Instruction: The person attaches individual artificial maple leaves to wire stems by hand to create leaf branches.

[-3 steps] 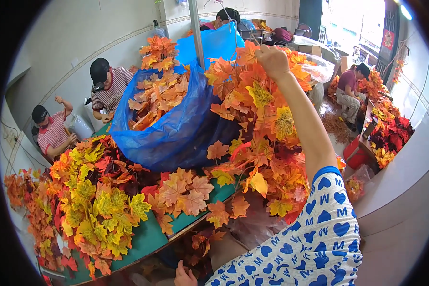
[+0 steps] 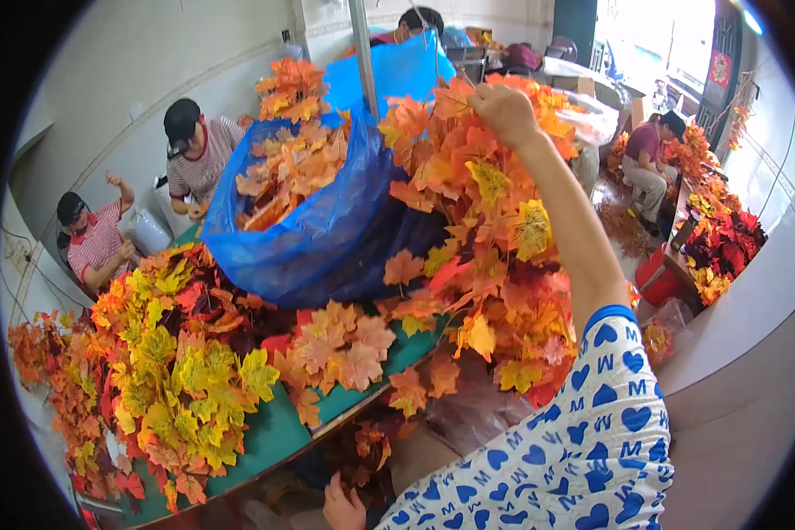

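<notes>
While the right hand (image 2: pixel 506 113) is raised at upper centre, its fingers curl together at the top of the orange leaves (image 2: pixel 503 252), which hang through the centre right; what they pinch is hidden. At the lower edge, the left hand (image 2: pixel 343 507) shows partly, near a sprig (image 2: pixel 375 449); whether it grips anything, I cannot tell. Left of centre, a blue bag (image 2: pixel 305 267) of leaves stands on a green table (image 2: pixel 269 437), behind a yellow pile (image 2: pixel 199 375).

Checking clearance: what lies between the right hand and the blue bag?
In the head view, orange leaves lie between the right hand and the blue bag.
</notes>
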A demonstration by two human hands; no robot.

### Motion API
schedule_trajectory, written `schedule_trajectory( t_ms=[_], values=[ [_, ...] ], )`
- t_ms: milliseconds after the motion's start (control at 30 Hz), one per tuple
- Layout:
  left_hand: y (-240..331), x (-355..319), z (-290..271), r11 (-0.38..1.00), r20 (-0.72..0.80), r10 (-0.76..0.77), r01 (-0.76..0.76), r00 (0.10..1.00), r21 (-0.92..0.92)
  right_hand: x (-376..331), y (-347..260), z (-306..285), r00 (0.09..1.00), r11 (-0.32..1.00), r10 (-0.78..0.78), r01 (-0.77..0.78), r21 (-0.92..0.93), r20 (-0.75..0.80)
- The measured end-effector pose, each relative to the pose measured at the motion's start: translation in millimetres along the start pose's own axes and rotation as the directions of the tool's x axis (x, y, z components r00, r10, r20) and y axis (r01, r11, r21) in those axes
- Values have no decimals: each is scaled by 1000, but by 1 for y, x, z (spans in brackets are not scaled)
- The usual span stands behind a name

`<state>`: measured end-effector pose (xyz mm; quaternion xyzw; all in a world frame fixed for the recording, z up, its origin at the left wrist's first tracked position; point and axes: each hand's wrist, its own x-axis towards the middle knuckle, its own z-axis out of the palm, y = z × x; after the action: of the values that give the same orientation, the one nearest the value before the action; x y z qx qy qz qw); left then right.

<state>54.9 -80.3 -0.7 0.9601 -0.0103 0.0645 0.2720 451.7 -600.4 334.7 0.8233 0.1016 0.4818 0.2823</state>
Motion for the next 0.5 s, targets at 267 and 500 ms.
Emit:
schedule_trajectory(
  t_ms=[267, 500],
  values=[
    [-87, 92, 162, 746, 449, -70, 346, 891, -569, -74, -110, -115, 932, 955, 290, -267, 127, -218],
    [-44, 83, 172, 952, 303, 98, 0, 948, -306, -341, -339, -188, 681, 339, -682, -26, 941, 265]
  ],
)
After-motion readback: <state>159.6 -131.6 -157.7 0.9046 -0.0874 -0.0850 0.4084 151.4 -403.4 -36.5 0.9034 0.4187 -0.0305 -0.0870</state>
